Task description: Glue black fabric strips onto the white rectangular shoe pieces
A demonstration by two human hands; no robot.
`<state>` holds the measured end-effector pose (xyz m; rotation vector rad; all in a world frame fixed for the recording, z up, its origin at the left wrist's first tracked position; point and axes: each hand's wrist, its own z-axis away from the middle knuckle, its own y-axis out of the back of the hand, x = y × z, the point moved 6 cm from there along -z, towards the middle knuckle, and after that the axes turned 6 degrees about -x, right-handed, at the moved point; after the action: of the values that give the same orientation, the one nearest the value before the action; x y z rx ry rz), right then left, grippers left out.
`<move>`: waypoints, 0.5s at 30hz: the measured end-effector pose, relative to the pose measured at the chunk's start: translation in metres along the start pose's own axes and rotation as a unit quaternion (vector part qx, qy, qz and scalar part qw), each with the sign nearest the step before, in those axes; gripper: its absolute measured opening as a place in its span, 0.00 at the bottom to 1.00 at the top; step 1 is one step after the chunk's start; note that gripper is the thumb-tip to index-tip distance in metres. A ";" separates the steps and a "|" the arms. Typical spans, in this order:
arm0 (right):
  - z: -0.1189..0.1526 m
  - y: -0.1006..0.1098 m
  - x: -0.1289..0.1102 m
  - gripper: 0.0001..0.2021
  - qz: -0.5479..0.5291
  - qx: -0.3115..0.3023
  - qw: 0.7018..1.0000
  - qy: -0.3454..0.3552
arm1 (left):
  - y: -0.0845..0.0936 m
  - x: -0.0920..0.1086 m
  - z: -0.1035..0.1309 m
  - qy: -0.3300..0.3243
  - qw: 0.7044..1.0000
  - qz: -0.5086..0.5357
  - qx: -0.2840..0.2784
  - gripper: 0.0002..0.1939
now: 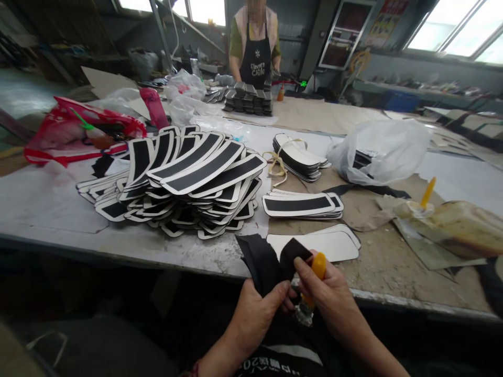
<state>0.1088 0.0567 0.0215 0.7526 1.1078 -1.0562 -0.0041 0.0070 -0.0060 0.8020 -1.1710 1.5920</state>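
Observation:
My left hand (255, 314) is closed around a bunch of black curved strips (264, 262), just in front of the table edge. Between the thumb and fingers of my right hand (328, 290) is the turned-up end of a black strip (295, 255). That same hand also grips a yellow-handled tool (319, 266), its whitish, crusted end pointing down; the kind of tool is not clear. Beyond my hands lie plain white curved panels (310, 245). Behind those is a short stack of white panels with black centres (301, 204).
A large heap of black-and-white panels (196, 183) covers the table's left middle. Farther back are a tied bundle (301, 157) and a plastic bag (389, 146). A stained container (463, 225) with a yellow stick stands right. Across the table, a person (255, 47) stands behind dark stacked pieces.

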 end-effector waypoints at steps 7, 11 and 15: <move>-0.002 0.043 -0.010 0.17 -0.153 0.103 0.982 0.041 | -0.005 -0.031 0.009 0.068 0.997 0.027 -0.030 0.16; -0.007 0.082 -0.038 0.18 -0.037 0.069 0.996 0.031 | 0.020 -0.032 0.008 0.074 0.997 0.016 0.014 0.15; -0.025 0.090 -0.048 0.19 0.268 -0.013 0.963 0.010 | 0.047 -0.015 -0.008 0.028 0.992 -0.017 0.121 0.15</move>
<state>0.1806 0.1241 0.0582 0.9751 0.8594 -0.5735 -0.0437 0.0064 -0.0367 0.9209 -0.9311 1.7386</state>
